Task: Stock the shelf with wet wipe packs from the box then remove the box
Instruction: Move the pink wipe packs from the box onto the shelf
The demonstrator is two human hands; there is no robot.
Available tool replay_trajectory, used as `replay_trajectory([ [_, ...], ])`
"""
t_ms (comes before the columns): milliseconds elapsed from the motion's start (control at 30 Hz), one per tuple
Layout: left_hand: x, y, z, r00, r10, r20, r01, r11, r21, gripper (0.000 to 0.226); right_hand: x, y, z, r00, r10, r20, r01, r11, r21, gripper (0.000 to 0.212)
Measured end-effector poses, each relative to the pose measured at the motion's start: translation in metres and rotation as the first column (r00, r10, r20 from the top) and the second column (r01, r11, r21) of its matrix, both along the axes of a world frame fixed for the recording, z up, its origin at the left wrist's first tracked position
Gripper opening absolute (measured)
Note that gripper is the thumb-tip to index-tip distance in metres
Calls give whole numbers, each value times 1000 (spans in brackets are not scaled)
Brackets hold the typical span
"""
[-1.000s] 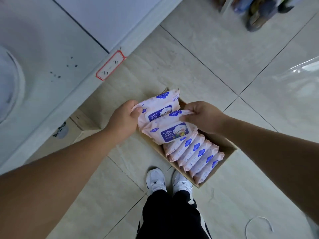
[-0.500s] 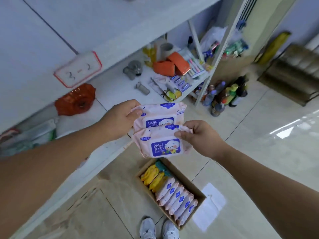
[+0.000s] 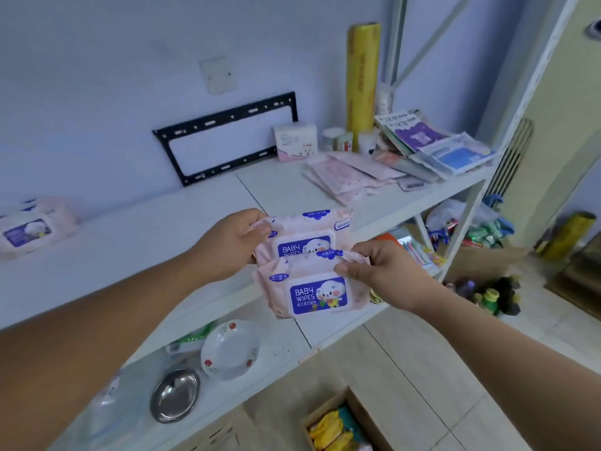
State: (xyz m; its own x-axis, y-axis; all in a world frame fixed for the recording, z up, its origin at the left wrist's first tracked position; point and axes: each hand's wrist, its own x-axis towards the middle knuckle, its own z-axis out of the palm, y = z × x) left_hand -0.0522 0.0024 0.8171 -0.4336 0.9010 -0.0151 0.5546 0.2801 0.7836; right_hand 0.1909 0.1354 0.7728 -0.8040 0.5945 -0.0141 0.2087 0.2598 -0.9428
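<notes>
Two pink baby wipe packs with blue labels are held in front of the white shelf (image 3: pixel 136 242). My left hand (image 3: pixel 227 245) grips the upper wipe pack (image 3: pixel 305 234) by its left edge. My right hand (image 3: pixel 380 271) pinches the lower wipe pack (image 3: pixel 312 294) at its top right corner. Both packs hang just above the top shelf's front edge. Another pink wipe pack (image 3: pixel 29 227) lies on the shelf at the far left. The cardboard box (image 3: pixel 328 415) stands on the floor at the bottom, with yellow packs showing inside.
On the top shelf to the right lie pink flat packs (image 3: pixel 351 175), a tissue box (image 3: pixel 296 141), small jars and a yellow film roll (image 3: pixel 362 76). A black bracket (image 3: pixel 227 138) leans on the wall. The lower shelf holds a white plate (image 3: pixel 231 349) and a steel bowl (image 3: pixel 175 395).
Both hands have lifted the two packs from the box on the floor up to the top shelf level. The view has risen from the floor to the shelf.
</notes>
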Motion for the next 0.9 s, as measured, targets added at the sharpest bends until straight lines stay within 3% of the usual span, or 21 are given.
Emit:
replay_trajectory([
  [200, -58, -79, 39, 978, 207, -33, -205, 977, 65, 21, -77, -35, 42, 975, 221, -27, -222, 975, -21, 10],
  [333, -110, -133, 42, 931, 364, 16, -364, 928, 81, 22, -143, -66, 47, 951, 306, -47, -307, 951, -26, 27],
  [700, -286, -225, -1, 843, 536, -40, -538, 842, -44, 22, -343, -141, -1, 933, 359, -20, -359, 931, -60, 27],
  [900, -378, -251, -29, 794, 600, 92, -589, 798, -125, 16, -433, -167, -24, 930, 365, 32, -362, 930, -69, 33],
])
